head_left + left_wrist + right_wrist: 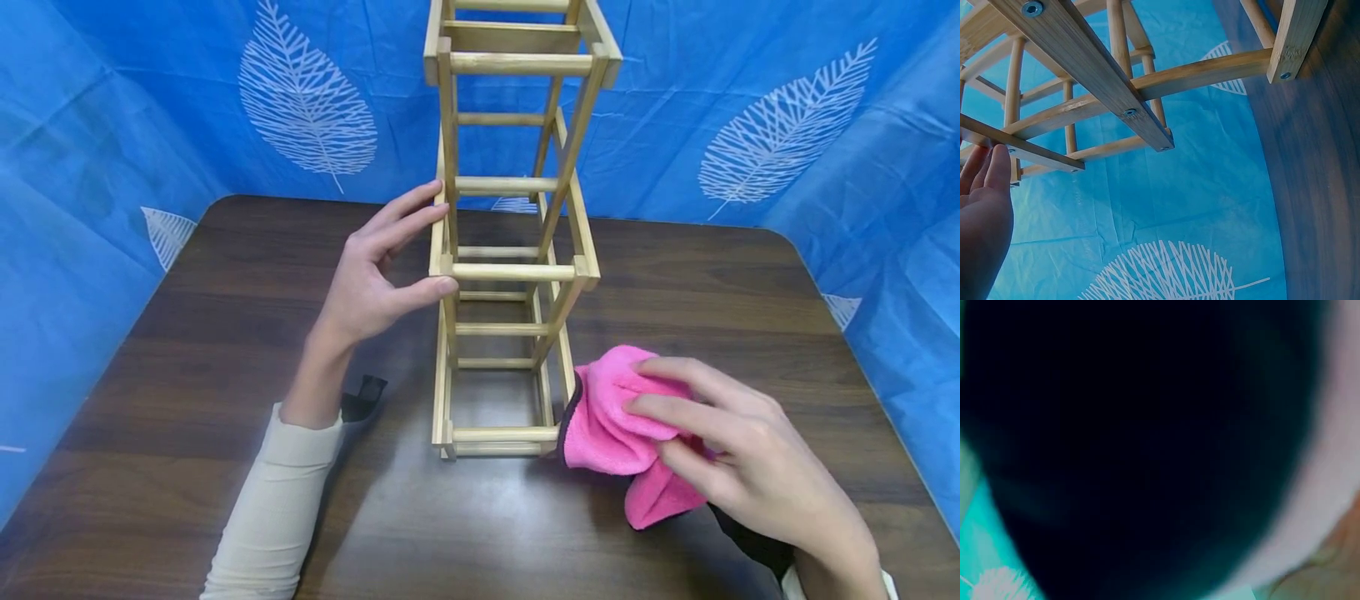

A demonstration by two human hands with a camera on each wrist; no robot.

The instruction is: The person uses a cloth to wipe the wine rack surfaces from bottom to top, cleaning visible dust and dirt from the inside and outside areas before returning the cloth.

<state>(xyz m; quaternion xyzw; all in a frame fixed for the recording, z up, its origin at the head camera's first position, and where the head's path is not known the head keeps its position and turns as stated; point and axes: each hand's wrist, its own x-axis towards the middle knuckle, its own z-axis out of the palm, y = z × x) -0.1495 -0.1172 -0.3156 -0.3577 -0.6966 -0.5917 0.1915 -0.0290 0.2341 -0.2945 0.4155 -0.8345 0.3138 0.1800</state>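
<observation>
Gripping a bunched pink cloth [611,425] in the bent fingers of the right hand [738,442], close against the near right corner of the lowest tier of a pale wooden rack [513,272]. Hiding that corner from the head view, so cannot tell firm contact from a light touch. Judged to matter most: rack to the left of the cloth and of the right fingertips, with the lowest corner far nearer to the right hand than to the left.

Standing upright on a dark wooden table [225,350], with a long axis rising from the tabletop past the upper edge of the head view.

Touching the rack's left side at the middle tier with the left hand [371,275], with fingers spread and fairly straight, thumb at the near left corner, fingertips farther back.

Bunched beneath the right fingertips and spilling leftward, as to the cloth. Cannot make out the right thumb, with a dark shape [1135,437] filling most of the right wrist view.
</observation>
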